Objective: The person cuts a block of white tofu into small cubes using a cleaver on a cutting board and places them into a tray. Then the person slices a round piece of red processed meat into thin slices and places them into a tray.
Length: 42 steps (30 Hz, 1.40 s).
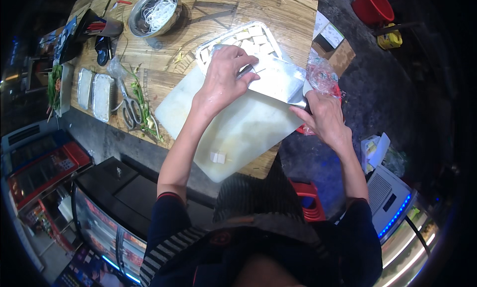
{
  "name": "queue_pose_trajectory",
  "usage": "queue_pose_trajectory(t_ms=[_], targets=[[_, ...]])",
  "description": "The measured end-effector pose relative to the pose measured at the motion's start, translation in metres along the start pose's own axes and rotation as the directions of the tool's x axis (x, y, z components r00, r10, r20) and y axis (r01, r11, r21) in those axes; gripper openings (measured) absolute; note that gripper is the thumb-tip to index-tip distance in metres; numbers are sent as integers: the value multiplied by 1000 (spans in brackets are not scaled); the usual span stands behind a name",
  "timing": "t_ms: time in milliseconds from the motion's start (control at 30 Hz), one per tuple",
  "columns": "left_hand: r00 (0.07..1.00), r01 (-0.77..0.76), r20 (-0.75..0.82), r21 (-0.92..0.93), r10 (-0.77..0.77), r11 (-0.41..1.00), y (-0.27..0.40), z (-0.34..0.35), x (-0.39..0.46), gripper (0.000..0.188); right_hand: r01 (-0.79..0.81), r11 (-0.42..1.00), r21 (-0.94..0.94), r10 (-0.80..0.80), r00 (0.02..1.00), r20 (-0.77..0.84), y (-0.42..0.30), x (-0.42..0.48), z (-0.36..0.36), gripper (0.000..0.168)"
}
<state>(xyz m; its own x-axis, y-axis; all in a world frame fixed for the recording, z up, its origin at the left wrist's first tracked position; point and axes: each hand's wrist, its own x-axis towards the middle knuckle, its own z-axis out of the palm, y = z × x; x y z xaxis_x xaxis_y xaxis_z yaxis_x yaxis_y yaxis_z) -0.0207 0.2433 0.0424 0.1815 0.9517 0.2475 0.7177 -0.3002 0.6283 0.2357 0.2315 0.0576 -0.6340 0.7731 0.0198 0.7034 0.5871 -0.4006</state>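
My right hand (pixel 328 117) is closed on the handle of a cleaver (pixel 279 80), whose broad shiny blade lies flat over the near side of a foil tray (pixel 274 37). Pale blocks, which look like tofu, fill the tray. My left hand (pixel 227 72) is over the blade's far-left end, thumb and fingers apart around something small and dark that I cannot make out. Below both hands is a white cutting board (pixel 246 126), with two small pale blocks (pixel 218 157) near its close corner. Whether my left fingers press on the blade cannot be told.
A metal bowl (pixel 175 16) of white noodles stands at the back. Scissors (pixel 131 108), green stems (pixel 139 97) and foil containers (pixel 102 97) lie to the left. Plastic bags (pixel 322 76) hang by the table's right edge. A red stool (pixel 307 197) stands below.
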Motion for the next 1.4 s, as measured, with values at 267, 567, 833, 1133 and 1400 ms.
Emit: queue_pose_trajectory(t_ms=[267,567,833,1133,1400], targets=[[999,42,28,-44,-40,998,-17,25,22,17,-37,999,-1,37,997,74,-3,-16,3,36],[962,36,-270,33,-26,999,-24,4,2,15,-76,987,144,57,990,129,-20,-61,-2,36],[776,511,-415,-26,-474,859,-10,-45,-143,19,-288,790,541,79,923,376,-42,-112,17,32],[641,669,-303,-231,-705,707,48,23,-262,29,-460,664,589,-54,757,651,-66,-106,33,30],[656,605,-394,-236,-644,760,63,42,-249,34,-366,789,493,-138,676,724,-81,-82,26,30]])
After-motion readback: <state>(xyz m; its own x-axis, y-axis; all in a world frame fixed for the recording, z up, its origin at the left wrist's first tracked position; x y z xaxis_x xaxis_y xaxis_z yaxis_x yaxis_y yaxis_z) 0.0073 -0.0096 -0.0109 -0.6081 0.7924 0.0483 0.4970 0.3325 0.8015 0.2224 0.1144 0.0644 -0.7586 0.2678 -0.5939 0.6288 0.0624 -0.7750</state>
